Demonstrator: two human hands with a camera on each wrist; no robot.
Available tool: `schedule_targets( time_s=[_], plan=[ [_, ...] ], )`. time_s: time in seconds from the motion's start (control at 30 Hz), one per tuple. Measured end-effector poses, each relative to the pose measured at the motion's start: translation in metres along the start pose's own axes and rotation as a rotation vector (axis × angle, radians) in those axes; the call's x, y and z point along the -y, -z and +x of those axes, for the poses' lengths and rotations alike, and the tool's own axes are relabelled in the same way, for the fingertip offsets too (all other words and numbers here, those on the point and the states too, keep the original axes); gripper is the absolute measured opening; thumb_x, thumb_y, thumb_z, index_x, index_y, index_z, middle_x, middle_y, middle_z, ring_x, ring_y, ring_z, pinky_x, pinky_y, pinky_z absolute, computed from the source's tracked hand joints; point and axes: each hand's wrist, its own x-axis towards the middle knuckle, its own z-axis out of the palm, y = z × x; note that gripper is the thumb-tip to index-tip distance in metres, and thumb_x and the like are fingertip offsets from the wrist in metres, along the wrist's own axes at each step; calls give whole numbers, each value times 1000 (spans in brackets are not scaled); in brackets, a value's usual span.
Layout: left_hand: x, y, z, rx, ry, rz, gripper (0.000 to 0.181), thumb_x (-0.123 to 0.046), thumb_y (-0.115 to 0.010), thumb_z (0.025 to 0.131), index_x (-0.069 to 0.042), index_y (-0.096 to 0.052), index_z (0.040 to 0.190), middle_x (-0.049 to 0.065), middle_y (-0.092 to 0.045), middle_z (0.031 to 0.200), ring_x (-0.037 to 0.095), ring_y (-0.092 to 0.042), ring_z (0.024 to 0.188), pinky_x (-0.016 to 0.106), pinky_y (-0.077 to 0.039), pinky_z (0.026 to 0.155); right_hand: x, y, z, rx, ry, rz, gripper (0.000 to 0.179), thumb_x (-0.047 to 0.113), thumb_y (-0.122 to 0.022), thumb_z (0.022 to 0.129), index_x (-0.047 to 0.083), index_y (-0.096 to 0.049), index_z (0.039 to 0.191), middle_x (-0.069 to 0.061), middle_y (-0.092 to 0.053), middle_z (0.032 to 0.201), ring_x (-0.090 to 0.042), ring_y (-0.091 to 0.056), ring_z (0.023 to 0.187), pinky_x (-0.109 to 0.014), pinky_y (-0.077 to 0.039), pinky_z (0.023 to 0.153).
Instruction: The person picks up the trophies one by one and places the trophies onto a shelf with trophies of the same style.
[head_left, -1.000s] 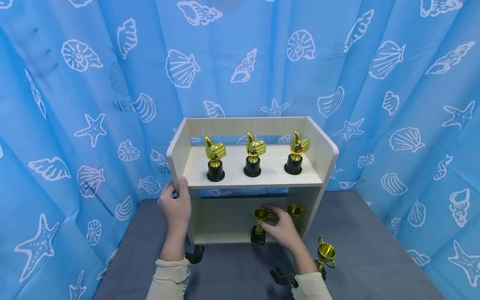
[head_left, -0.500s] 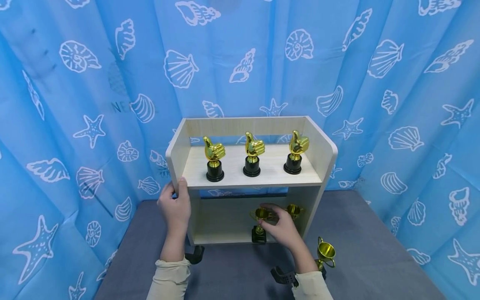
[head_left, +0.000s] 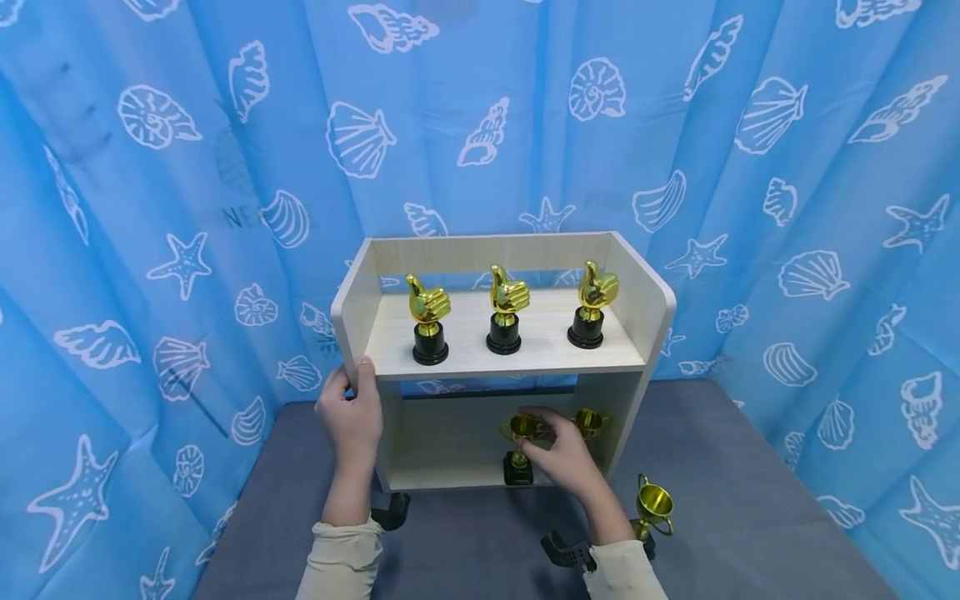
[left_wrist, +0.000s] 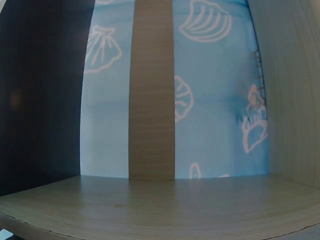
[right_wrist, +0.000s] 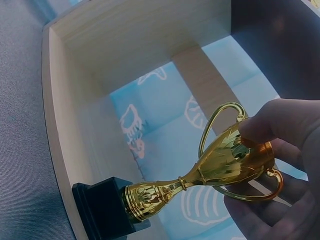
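Observation:
My right hand (head_left: 564, 454) pinches a gold trophy cup (right_wrist: 235, 157) by its bowl, between thumb and fingers. The cup stands upright, its black square base (head_left: 518, 468) on the front of the lower shelf board. A second gold trophy cup (head_left: 589, 422) is behind that hand on the right, its lower part hidden. My left hand (head_left: 352, 412) grips the left side panel of the pale wooden shelf (head_left: 510, 371) near the height of the upper board; its fingers are partly hidden. In the left wrist view only the shelf's inside shows.
Three gold thumbs-up trophies, left (head_left: 431, 317), middle (head_left: 506, 308) and right (head_left: 592, 304), stand on the upper board. Another trophy cup (head_left: 654, 504) stands on the grey tabletop (head_left: 735, 500) beside the right wrist, its base partly hidden. A blue shell-patterned curtain (head_left: 480, 83) hangs behind.

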Motion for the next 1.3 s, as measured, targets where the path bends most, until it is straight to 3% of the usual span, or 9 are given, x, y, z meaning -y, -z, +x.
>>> schedule_targets(
  time_s=[0.13, 0.3, 0.73, 0.93, 1.3],
  plan=[
    [0, -1, 0, 2, -1, -9, 40, -41, -65, 104, -4, -77, 97, 13, -75, 101, 17, -61, 83, 26, -47, 68, 0, -1, 0, -11, 0, -11, 45, 7, -76, 94, 8, -68, 138, -11, -70, 138, -34, -67, 125, -54, -56, 101],
    [2, -1, 0, -6, -1, -7, 39, -39, -65, 104, -2, -78, 100, 13, -75, 102, 17, -61, 84, 23, -46, 68, -2, -2, 2, -13, 21, -26, 42, 8, -75, 95, 8, -70, 136, -12, -70, 137, -35, -66, 126, -56, -54, 103],
    [2, -1, 1, -12, -19, -14, 38, -36, -66, 104, 0, -77, 97, 13, -75, 100, 15, -60, 84, 20, -44, 68, -1, -1, 3, -15, 61, -44, 41, 8, -75, 94, 10, -70, 135, -12, -71, 135, -34, -66, 124, -59, -53, 103],
    [3, 0, 1, -6, -21, -21, 38, -35, -66, 104, 0, -77, 96, 13, -74, 99, 15, -59, 83, 25, -46, 69, 1, 0, 3, -10, 59, -44, 44, 8, -75, 94, 8, -69, 137, -12, -70, 137, -35, -64, 129, -62, -49, 108],
    [3, 0, 2, 7, -26, -3, 39, -37, -65, 105, -1, -79, 106, 14, -76, 108, 23, -67, 90, 31, -49, 72, 10, 6, 1, -113, 172, -81, 33, 7, -77, 92, 10, -75, 125, -13, -70, 139, -37, -63, 133, -61, -49, 110]
  ],
)
